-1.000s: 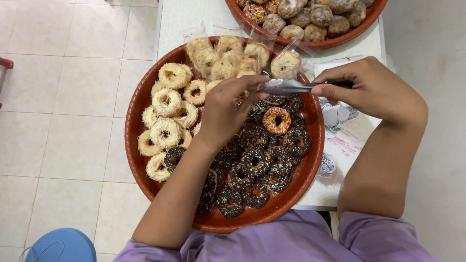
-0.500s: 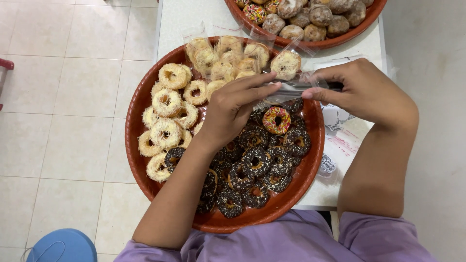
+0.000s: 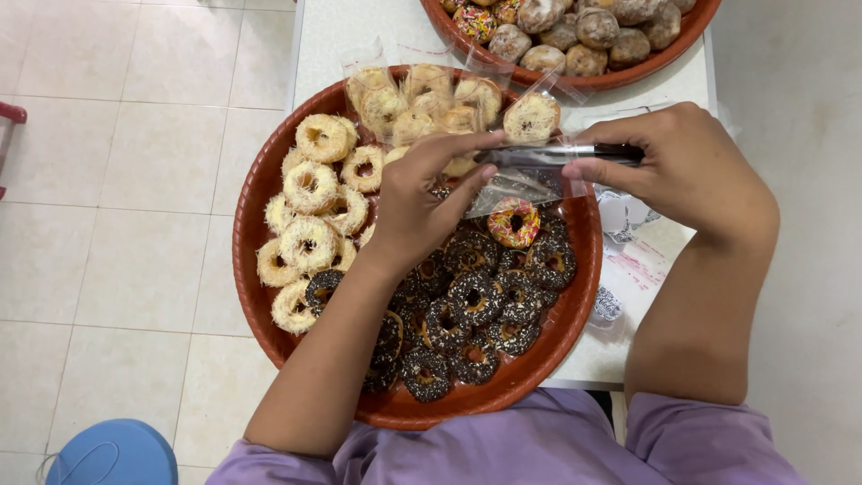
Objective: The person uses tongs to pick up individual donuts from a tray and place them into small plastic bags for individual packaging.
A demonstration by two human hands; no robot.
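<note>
A blue round stool sits at the lower left on the tiled floor. To its right, a large red-brown round tray rests on the white worktop. Its left part carries pale, shred-coated doughnuts, about nine of them loose. At the tray's far edge lie roughly six more pale ones, each in a clear wrapper. The near part of the tray holds dark, speckled chocolate doughnuts, about a dozen as far as can be counted, since the forearm hides some.

The left hand hovers over the middle of the tray, fingers narrowly pinched on the left end of a clear plastic bag. The bag's mouth is gathered into a dark strip whose long axis runs left to right, nearly level, between the two hands. One doughnut with coloured sprinkles lies just below the bag.

The right hand is closed on the right end of that strip, thumb and forefinger pinching it, above the tray's right rim. Beneath it lie a few printed wrappers on the worktop. At the top right, a second red tray holds about a dozen mixed doughnuts, partly cut off
</note>
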